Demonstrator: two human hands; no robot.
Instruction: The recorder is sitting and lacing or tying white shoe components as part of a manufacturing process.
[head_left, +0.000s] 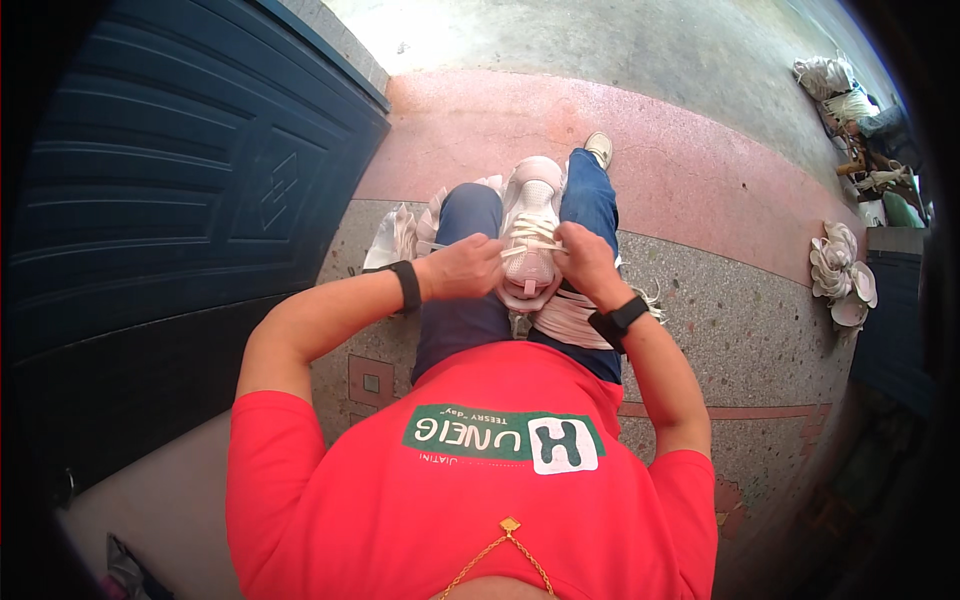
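Between two legs in blue trousers, a pale pink-and-white mesh sneaker is propped, toe pointed away; its flat cream laces are being drawn out to both sides, pinched in the curled fingers of the left hand and, opposite, of the right hand. Across the right thigh a bundle of white cords is draped; beside the left leg, whitish shoe pieces are clustered.
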